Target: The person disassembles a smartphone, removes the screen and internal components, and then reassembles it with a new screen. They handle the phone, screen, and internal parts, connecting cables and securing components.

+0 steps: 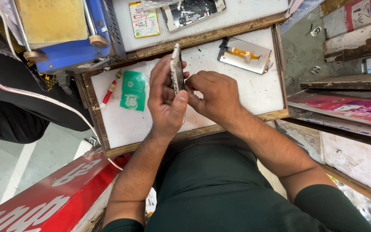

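Observation:
My left hand (165, 99) grips a slim phone body (177, 64) held on edge above the white work tray (245, 94). My right hand (213, 95) presses its fingertips against the phone's right side, near the lower end. Both hands meet around the phone over the middle of the tray. Whether the right fingers pinch a small tool is hidden.
On the tray lie a red-handled screwdriver (109, 91), a green plastic packet (133, 90) and a loose display panel with an orange flex cable (245, 56). Behind stand a blue machine (71, 43), a printed card (144, 19) and an opened phone (193, 12). Wooden boards (348, 43) sit right.

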Tool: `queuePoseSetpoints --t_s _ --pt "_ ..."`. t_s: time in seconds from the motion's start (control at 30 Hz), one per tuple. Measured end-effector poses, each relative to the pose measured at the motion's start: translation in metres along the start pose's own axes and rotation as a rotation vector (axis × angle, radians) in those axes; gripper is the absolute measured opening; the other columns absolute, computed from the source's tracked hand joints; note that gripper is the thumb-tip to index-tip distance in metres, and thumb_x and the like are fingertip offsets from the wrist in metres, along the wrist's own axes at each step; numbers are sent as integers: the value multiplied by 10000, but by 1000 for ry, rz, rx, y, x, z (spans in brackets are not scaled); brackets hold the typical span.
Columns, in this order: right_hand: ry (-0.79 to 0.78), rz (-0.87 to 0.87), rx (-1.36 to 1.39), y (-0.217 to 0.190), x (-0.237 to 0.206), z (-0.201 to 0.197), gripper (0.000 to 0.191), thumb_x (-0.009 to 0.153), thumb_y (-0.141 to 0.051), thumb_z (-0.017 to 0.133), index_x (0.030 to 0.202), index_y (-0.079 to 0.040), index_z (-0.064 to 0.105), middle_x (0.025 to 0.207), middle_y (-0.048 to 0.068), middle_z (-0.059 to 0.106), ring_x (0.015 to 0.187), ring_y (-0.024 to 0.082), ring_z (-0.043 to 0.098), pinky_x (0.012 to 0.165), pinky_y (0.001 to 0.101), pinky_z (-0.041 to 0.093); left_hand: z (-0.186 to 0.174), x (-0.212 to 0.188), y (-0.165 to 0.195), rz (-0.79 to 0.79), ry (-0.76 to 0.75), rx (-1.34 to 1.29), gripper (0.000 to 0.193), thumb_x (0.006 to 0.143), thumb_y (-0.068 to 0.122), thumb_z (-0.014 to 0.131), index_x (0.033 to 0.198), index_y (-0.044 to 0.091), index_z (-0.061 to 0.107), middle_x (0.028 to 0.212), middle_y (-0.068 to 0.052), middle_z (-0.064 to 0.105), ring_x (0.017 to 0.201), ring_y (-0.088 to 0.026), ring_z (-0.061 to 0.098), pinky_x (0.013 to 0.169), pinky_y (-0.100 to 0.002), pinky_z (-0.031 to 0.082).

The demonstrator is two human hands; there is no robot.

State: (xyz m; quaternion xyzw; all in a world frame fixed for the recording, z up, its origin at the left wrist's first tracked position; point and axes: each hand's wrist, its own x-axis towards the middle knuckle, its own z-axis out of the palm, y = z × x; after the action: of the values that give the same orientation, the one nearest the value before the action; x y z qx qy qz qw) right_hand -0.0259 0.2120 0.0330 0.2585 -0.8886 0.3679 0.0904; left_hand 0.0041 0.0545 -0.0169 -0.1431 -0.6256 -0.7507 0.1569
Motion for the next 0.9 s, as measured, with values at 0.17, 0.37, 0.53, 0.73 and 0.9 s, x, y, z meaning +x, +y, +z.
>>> queuePoseSetpoints --t_s 0.17,0.37,0.53,0.73,0.9 --pt "-150 -137 57 -6 -20 -16 82 859 -128 766 870 -135 685 832 25 703 747 236 698 642 378 552 -12 14 6 -84 152 -219 580 1116 309 654 1577 88 381 1508 -155 526 1356 -260 602 1122 -433 575" --pt "-442 209 285 -1 -32 -16 261 885 -178 723 1126 -79 702 951 34 751 746 132 731 587 288 567 -24 26 21 -253 189 -495 666 1082 349 638 1607 78 331 1452 -190 552 1333 -319 615 1097 -481 577" --pt "-291 499 814 8 -18 3 130 1050 -118 607 1090 -13 671 896 41 717 798 85 687 713 235 577 -6 20 23 -293 132 -537 654 1087 359 624 1605 79 340 1432 -206 554 1327 -310 615 1087 -469 582" --pt "-324 433 925 11 -12 9 92 1000 -40 656 1074 4 625 950 33 673 877 73 676 795 229 588 -7 21 26 -279 148 -515 653 1088 359 621 1607 75 346 1415 -227 569 1300 -304 622 1078 -464 586" --pt "-357 414 952 18 -15 10 128 976 -21 661 1090 3 609 981 27 654 912 66 654 843 228 584 -8 19 22 -284 162 -537 658 1083 354 619 1604 69 335 1417 -225 566 1294 -301 627 1075 -461 589"
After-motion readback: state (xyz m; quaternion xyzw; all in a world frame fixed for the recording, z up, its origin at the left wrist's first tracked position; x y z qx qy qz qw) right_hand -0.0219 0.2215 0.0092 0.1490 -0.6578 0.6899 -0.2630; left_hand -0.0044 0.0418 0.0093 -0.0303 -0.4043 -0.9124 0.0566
